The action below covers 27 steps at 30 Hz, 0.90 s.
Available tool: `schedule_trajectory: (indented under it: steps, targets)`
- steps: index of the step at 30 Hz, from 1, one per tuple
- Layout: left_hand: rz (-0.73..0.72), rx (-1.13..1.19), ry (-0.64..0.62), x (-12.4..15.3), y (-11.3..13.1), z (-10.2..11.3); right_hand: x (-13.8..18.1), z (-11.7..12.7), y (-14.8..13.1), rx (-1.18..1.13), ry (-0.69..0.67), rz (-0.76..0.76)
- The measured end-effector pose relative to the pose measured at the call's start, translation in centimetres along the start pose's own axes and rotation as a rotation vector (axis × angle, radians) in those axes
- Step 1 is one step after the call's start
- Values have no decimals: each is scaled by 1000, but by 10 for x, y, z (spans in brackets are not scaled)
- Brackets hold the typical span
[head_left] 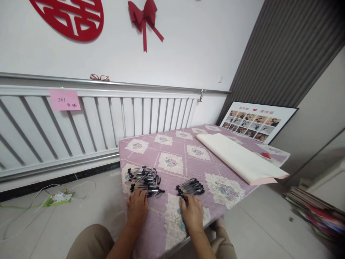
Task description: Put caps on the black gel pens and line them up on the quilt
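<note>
A loose pile of black-capped clear pens (144, 178) lies on a purple patterned tablecloth (153, 219). My left hand (138, 204) rests at the near edge of this pile, its fingers laid forward against the lowest pens. To the right, a smaller group of similar pens (191, 187) lies side by side, fairly lined up. My right hand (193, 210) is at that group's near side, thumb and fingers closing on the nearest pen; its fingertips are partly hidden. Bare cloth separates the two groups.
A folded cream sheet (237, 156) lies across the table's right part, near a small red item (266, 155). A photo board (258, 122) leans behind. A white radiator (140, 115) runs along the wall. A power strip (59, 198) with cables sits on the floor, left.
</note>
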State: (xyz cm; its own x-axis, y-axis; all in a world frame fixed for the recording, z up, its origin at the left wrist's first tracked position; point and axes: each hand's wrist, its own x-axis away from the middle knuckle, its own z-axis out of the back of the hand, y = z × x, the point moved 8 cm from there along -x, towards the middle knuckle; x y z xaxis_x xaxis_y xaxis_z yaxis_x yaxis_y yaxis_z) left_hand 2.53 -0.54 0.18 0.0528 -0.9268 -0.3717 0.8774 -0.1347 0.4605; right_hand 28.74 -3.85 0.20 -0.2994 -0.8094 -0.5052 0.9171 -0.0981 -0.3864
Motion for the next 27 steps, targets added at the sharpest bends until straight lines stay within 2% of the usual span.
schedule_trajectory:
  steps: [4, 12, 27]
  targets:
    - [-25, 7, 16, 1, 1, 0, 1, 4, -4, 33, -17, 3]
    - [-24, 17, 15, 1, 3, 2, 3, 1, -11, 243, -121, -23]
    - [-28, 92, -9, 0, 2, 0, 10, 7, -15, 268, -253, -15]
